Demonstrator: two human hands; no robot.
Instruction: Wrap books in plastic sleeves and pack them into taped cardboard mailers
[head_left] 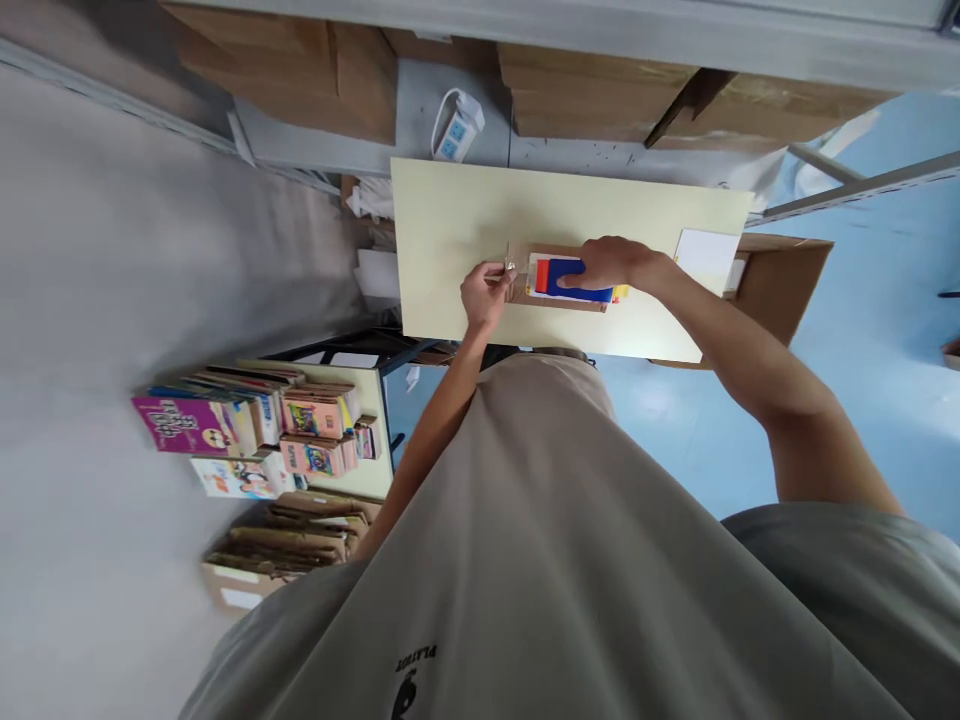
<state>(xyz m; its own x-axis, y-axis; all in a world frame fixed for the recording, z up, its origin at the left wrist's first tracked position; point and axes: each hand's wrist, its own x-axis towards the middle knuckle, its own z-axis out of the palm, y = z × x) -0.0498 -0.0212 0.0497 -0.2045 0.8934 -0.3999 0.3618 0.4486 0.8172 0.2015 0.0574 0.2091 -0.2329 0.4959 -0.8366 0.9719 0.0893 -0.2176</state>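
At the far left, a carton (211,585) held folded brown cardboard, its near end covered by the person's shirt (525,500). Above it, stacks of books (322,415) stood on a low pale table, a purple book (184,425) outermost; most titles were too small to read. Along the top, brown boxes (285,75) rested on a grey surface, their upper parts cut off by a metal beam (525,22). A white power strip (459,130) lay between two of them.

On the cream worktop (442,215), the left hand (484,300) had thumb and forefinger brought together at the left end of a brown cardboard piece (555,248), beside something small and shiny (511,267); whether they pinched it was too fine to make out. A blue-and-red flat item (556,270) lay over the cardboard piece, around the middle of the worktop, with white and yellow edges showing beneath. The right hand (607,262) covered part of it, thumb laid across the blue; the other fingers were partly hidden, so I could not say whether they gripped it.

Further right, a white sheet (706,258) lay partly behind the right forearm. Beyond it, a gaping carton (784,290) was partly covered by the worktop and arm.
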